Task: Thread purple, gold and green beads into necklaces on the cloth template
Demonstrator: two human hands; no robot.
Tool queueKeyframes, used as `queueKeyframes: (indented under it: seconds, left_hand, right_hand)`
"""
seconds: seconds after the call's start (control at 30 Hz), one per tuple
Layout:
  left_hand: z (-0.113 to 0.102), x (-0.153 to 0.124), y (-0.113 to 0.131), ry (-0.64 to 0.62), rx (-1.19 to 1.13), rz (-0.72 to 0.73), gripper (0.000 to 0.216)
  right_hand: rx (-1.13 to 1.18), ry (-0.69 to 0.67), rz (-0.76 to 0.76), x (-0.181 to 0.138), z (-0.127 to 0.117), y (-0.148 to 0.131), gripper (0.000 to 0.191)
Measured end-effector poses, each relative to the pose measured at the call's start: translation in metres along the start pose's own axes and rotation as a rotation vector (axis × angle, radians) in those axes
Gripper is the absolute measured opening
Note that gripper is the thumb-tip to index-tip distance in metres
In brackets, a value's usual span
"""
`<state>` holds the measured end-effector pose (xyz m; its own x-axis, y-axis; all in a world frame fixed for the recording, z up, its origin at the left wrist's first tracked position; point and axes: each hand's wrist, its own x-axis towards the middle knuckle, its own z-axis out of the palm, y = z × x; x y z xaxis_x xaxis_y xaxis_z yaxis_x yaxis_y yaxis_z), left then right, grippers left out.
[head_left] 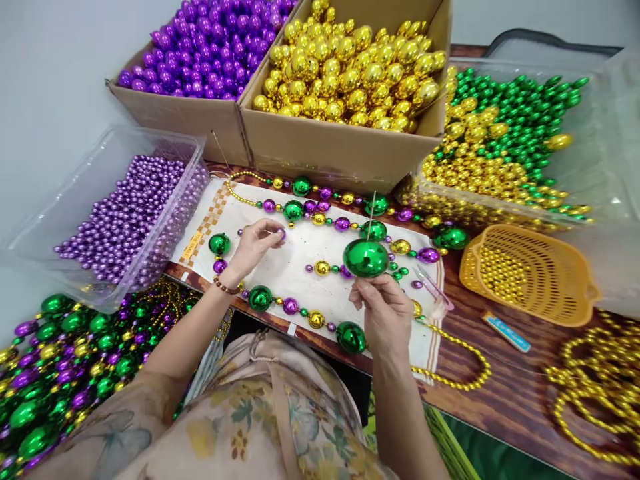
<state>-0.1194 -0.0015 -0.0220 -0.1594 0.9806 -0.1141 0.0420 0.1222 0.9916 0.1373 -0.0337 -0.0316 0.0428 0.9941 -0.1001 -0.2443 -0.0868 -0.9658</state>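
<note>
My right hand (384, 308) is closed in a pinch at the underside of a large shiny green bead (365, 259). A thin needle (371, 215) sticks up from the top of that bead. To the left, my left hand (257, 245) pinches a small purple bead (283, 234) between thumb and fingertips, partly hidden. Beneath both hands lies a white cloth (293, 248). Across it runs a strand of green, purple and gold beads, with a gold bead chain (465, 350) at its right end. Tweezers with pink handles (437, 290) rest near the cloth's right edge.
Behind stand a box of purple beads (175, 110) and a box of gold beads (345, 130). Clear tubs hold small purple beads (130, 213) and green-gold beads (520, 133). Rightward are a yellow basket (560, 280), a blue-labelled blade case (506, 331) and gold chains (595, 387). Finished-looking strands (75, 360) pile at left.
</note>
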Motion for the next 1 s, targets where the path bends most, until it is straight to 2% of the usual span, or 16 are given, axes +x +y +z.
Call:
queueKeyframes:
  seconds: [0.13, 0.27, 0.47, 0.63, 0.83, 1.0]
  left_hand:
    - [0.013, -0.019, -0.004, -0.019, -0.113, -0.108, 0.029]
    - [0.011, -0.028, -0.009, -0.022, -0.181, -0.169, 0.034]
    - [0.000, -0.035, -0.008, 0.021, -0.177, -0.123, 0.034]
    - [-0.005, -0.042, -0.002, 0.046, -0.181, -0.134, 0.034]
    - [-0.011, -0.047, -0.003, 0.031, -0.189, -0.134, 0.034]
    - [-0.009, -0.049, -0.011, -0.023, -0.099, -0.124, 0.034]
  right_hand:
    - [0.000, -0.041, -0.021, 0.010, 0.011, -0.020, 0.015]
    - [0.019, -0.083, -0.084, 0.023, 0.030, -0.043, 0.016]
    - [0.052, -0.289, -0.202, 0.040, 0.066, -0.085, 0.020]
    - [0.083, -0.378, -0.232, 0.043, 0.089, -0.109, 0.020]
    - [0.116, -0.450, -0.238, 0.047, 0.100, -0.119, 0.023]
    - [0.076, -0.500, -0.204, 0.046, 0.101, -0.105, 0.024]
